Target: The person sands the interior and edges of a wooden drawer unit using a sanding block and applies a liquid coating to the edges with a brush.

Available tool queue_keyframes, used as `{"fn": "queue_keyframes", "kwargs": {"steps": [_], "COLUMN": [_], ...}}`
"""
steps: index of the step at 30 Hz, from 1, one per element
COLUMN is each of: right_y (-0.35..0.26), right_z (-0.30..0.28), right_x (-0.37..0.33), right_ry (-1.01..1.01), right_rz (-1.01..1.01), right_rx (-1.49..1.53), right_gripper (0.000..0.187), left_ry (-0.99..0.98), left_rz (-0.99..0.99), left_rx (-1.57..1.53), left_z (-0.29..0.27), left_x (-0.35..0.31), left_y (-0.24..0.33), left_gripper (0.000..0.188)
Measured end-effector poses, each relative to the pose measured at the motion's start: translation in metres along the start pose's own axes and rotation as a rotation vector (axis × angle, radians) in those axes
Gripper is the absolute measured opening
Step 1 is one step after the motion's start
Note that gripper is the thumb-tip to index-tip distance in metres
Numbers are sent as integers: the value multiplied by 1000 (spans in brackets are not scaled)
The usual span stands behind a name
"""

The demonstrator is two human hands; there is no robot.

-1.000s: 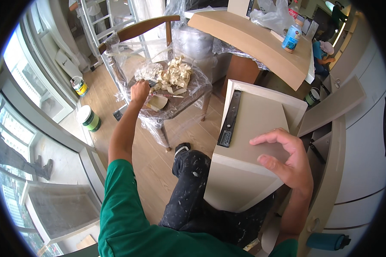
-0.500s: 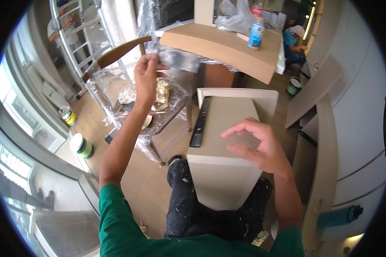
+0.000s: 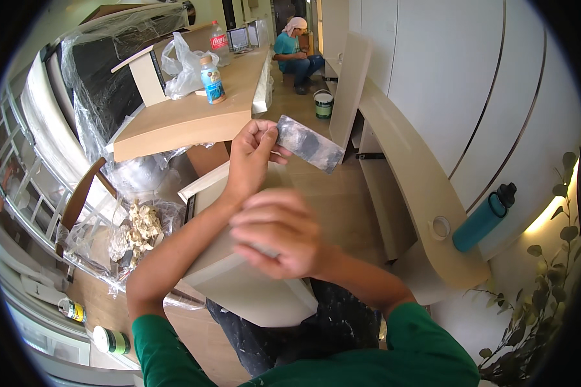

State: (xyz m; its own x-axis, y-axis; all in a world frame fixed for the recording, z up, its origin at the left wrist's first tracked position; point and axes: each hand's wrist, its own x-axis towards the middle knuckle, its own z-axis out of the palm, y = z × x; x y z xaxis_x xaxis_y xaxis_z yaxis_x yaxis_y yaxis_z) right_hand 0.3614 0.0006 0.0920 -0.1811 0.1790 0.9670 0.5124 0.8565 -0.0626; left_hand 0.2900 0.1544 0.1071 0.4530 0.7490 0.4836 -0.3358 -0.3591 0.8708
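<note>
A flat rectangular strip of sandpaper (image 3: 310, 143), grey with whitish smears, sticks out to the right from my left hand (image 3: 255, 151). The thumb and fingers of that hand pinch its left end. Nearer to me, my right hand (image 3: 281, 235) is smeared by motion, its fingers bent, in front of my left forearm. Whether it holds anything cannot be made out. Below both hands a beige box-shaped cabinet piece (image 3: 245, 297) rests at my lap, partly covered by my arms. A sliver of the black rail on it shows beside my left forearm.
A brown-topped counter (image 3: 174, 122) bears a blue bottle (image 3: 212, 80) and a plastic bag (image 3: 184, 71). At left stands a plastic-wrapped chair (image 3: 84, 187) with crumpled paper. A long beige cabinet (image 3: 407, 142) runs along the right, with a teal flask (image 3: 481, 222). A person (image 3: 297, 55) crouches far off.
The view has swung to the right. My left hand has brought the sandpaper strip over to the right of the box. My right hand has moved left, close to my left forearm, its fingers now more bent.
</note>
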Motion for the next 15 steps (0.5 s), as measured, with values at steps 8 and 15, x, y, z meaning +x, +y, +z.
{"fn": "queue_keyframes", "kwargs": {"steps": [8,15], "right_y": [66,57], "right_z": [-76,-61], "right_x": [-51,-58], "right_ry": [-33,202], "right_rz": [458,915], "right_rx": [-396,457], "right_gripper": [62,55], "left_ry": [-154,-293], "left_rz": [-105,-40], "left_rx": [46,20], "left_z": [17,18], "left_x": [-21,-29], "left_y": [0,4], "left_gripper": [22,51]}}
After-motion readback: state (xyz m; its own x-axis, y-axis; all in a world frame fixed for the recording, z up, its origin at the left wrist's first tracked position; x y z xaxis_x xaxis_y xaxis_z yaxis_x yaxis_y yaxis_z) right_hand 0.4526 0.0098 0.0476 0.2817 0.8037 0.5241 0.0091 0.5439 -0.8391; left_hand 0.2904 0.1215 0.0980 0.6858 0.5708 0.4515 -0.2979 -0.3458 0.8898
